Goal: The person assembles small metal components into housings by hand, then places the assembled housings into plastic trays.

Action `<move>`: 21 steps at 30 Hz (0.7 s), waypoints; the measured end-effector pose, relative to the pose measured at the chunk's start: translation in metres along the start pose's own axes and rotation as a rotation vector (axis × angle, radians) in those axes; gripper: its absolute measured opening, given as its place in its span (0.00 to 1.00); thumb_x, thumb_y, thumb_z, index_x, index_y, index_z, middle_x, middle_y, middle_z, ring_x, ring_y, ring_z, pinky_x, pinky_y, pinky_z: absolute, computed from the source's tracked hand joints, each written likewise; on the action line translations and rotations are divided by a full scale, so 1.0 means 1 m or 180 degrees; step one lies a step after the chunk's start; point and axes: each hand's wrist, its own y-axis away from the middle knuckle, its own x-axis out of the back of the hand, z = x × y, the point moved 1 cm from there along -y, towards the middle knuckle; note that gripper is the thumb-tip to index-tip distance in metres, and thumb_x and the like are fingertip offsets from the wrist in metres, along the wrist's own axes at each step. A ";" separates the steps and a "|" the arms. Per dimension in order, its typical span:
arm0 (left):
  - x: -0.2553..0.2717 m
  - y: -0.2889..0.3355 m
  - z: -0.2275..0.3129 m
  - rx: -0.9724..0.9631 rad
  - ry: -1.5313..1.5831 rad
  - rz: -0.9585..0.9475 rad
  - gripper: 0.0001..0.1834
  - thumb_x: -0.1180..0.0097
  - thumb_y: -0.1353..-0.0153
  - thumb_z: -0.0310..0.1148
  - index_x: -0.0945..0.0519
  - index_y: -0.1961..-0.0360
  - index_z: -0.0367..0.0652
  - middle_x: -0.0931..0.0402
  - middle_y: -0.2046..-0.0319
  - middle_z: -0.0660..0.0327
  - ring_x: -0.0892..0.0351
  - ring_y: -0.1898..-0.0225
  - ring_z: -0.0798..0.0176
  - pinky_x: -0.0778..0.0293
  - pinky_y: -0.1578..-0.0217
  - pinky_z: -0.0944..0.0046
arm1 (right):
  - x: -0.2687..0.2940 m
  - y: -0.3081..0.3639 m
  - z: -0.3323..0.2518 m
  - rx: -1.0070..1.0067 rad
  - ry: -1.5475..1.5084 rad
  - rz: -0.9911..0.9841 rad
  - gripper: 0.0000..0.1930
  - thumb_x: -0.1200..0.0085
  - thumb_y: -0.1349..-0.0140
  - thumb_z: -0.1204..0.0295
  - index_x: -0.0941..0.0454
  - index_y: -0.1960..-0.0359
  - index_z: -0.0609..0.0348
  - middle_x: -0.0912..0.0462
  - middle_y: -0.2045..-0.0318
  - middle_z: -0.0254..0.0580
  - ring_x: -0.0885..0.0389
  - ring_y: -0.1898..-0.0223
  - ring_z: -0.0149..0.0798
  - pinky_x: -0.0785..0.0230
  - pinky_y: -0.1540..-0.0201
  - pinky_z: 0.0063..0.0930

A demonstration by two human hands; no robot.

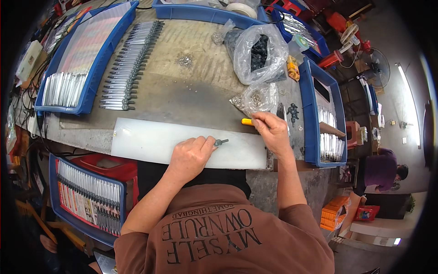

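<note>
My left hand [190, 155] is closed over the white board [150, 137] in front of me. From its thumb side pokes a small dark grey fitting [221, 143]; whether more of the piece lies inside the fist is hidden. Up and to the right, my right hand [272, 130] grips a yellow-handled tool [247, 122], whose working end I cannot make out. Just beyond that hand lies a clear bag of small metal parts [256, 98]. A few dark grey fittings [293, 113] rest to its right.
Silver rods with dark ends [125, 75] lie in a row at left, beside a blue tray [86, 102]. Loose metal bits [185, 60] dot the table. A clear bag of dark parts [260, 52] stands at the back; another blue tray [310, 137] is at right. Someone in purple [381, 169] is farther off.
</note>
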 end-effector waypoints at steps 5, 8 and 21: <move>0.002 -0.002 0.000 -0.0022 -0.0011 0.0056 0.10 0.43 0.53 0.33 0.30 0.71 0.43 0.37 0.84 0.64 0.32 0.84 0.66 0.33 0.84 0.65 | 0.010 -0.018 -0.002 0.0103 0.0117 0.0250 0.05 0.47 0.48 0.78 0.23 0.68 0.63 0.21 0.73 0.45 0.22 0.73 0.39 0.30 0.70 0.25; 0.002 -0.002 0.001 -0.0018 -0.0009 0.0047 0.10 0.43 0.52 0.33 0.30 0.72 0.43 0.37 0.84 0.64 0.32 0.84 0.65 0.33 0.84 0.65 | 0.013 -0.029 0.000 0.0182 0.0330 0.0174 0.05 0.47 0.48 0.78 0.24 0.68 0.64 0.21 0.73 0.46 0.22 0.73 0.42 0.30 0.69 0.27; 0.001 -0.003 -0.001 0.0023 0.0031 0.0001 0.10 0.43 0.52 0.34 0.30 0.72 0.43 0.38 0.84 0.64 0.32 0.83 0.65 0.33 0.83 0.66 | -0.006 -0.079 0.041 -0.0201 0.2355 -0.1385 0.08 0.52 0.53 0.71 0.21 0.76 0.60 0.22 0.77 0.54 0.22 0.71 0.53 0.30 0.67 0.44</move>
